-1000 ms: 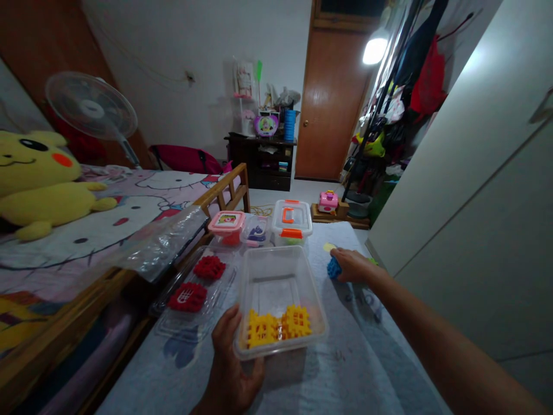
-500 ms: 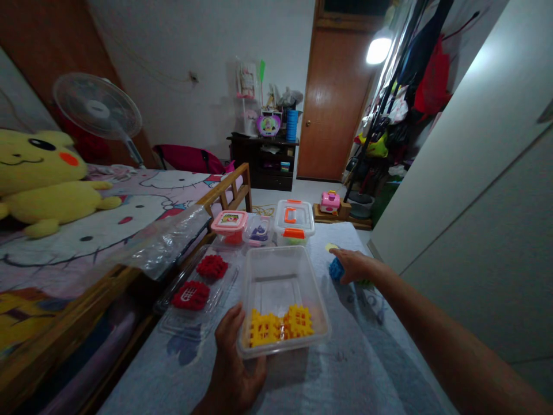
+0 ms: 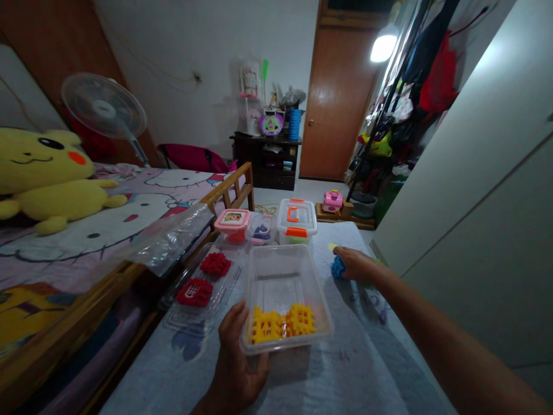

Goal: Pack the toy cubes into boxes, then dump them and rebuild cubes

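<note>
My left hand (image 3: pixel 239 346) grips the near left corner of a clear plastic box (image 3: pixel 280 262), thumb below the rim and fingers along the side. Inside its near end lie yellow interlocking blocks (image 3: pixel 265 327). My right hand (image 3: pixel 356 265) reaches out to the right of the box, its fingers closed on a blue interlocking block (image 3: pixel 337 267). Just beyond those fingers lies a small pale yellow piece (image 3: pixel 332 246). Something green shows partly behind my right wrist. On the left, red interlocking blocks (image 3: pixel 194 291) sit on a clear plastic tray (image 3: pixel 224 288).
Behind the box stand a lidded container with orange latches (image 3: pixel 297 216), a small clear container (image 3: pixel 261 228) and a pink-lidded container (image 3: pixel 233 219). A wooden bed rail (image 3: pixel 228 190) borders the table's left side. A white cabinet (image 3: pixel 484 230) rises on the right.
The view has shifted slightly. My right hand stays at the blue block with its fingers drawn closer around it. My left hand keeps its hold on the box.
</note>
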Demonstrator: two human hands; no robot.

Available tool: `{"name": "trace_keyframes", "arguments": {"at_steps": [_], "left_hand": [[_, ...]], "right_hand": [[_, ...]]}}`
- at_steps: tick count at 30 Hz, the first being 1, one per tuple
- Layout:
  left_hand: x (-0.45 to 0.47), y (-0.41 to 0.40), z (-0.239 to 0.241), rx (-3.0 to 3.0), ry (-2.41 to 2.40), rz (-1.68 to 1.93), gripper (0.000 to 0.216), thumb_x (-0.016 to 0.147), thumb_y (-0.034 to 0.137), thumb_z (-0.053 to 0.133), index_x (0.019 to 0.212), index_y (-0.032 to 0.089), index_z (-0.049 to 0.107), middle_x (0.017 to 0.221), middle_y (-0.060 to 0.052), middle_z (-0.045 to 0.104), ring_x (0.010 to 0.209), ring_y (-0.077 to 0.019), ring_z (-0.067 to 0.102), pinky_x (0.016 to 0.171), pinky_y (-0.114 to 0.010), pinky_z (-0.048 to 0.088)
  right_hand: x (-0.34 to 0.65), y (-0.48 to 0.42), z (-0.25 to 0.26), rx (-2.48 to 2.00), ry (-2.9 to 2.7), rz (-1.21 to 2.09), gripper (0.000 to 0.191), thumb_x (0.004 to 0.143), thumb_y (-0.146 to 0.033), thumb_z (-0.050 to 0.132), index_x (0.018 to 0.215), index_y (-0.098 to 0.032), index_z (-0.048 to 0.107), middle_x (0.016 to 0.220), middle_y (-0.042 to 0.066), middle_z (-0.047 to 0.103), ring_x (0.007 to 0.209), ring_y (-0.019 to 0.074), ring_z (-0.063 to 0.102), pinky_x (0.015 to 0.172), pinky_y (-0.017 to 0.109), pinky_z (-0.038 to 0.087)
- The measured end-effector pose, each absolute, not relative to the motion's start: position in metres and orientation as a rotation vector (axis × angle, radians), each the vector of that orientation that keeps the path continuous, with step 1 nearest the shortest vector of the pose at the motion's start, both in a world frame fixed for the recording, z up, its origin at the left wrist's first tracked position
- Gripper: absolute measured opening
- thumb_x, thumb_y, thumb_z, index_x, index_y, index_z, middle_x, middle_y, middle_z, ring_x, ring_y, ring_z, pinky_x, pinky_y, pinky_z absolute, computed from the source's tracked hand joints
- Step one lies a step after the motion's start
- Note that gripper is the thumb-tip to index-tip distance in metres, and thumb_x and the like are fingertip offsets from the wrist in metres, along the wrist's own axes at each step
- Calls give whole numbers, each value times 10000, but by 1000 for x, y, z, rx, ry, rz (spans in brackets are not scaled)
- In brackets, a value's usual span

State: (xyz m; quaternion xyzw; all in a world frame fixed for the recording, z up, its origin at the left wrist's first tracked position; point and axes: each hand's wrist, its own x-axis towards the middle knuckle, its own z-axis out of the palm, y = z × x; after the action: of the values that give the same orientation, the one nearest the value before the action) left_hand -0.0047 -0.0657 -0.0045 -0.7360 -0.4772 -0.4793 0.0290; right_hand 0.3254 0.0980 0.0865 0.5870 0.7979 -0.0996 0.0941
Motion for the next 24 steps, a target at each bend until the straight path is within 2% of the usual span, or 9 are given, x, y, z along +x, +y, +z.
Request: {"name": "trace_keyframes", "arguments": {"at_steps": [6,12,15,19,24], "left_hand": [[-5,-66,-4,-2282,-1463,-1481,805,813,196,613,1508,169,208,1400,-196,384,1305,-326,422,993,-513,478],[-4,-67,-2,-2297,-1473,-1455,782,831,197,594,1505,127,203,1406,-210,366,1329,-317,396,1021,-493,462],[-4,-67,-2,-2302,-1460,-1457,774,835,211,587,1501,118,204,1414,-213,355,1345,-318,379,1036,-490,452],[-3,-69,-2,-2319,-1462,-1458,757,840,199,568,1499,123,205,1423,-207,356,1365,-312,364,1049,-480,447],[-4,-69,-2,-2331,-1444,-1465,754,837,187,557,1500,130,203,1421,-211,363,1352,-320,381,1023,-487,467]], "right_hand": [[324,98,106,1758,2394,-256,541,676,-142,682,1199,-185,549,1145,145,668,1072,282,624,852,300,434],[292,78,170,1684,2584,-191,517,722,-216,669,1216,-180,523,1165,131,649,1070,274,612,893,321,435],[243,62,194,1478,2749,-323,518,736,-239,676,1228,-216,518,1170,92,661,1065,258,624,888,326,457],[169,58,173,1099,2697,-420,554,695,-231,727,1213,-144,549,1171,149,682,1045,295,661,839,346,511],[122,73,118,1026,2466,-364,585,685,-211,745,1220,-46,576,1160,245,690,1037,352,689,784,370,556]]}}
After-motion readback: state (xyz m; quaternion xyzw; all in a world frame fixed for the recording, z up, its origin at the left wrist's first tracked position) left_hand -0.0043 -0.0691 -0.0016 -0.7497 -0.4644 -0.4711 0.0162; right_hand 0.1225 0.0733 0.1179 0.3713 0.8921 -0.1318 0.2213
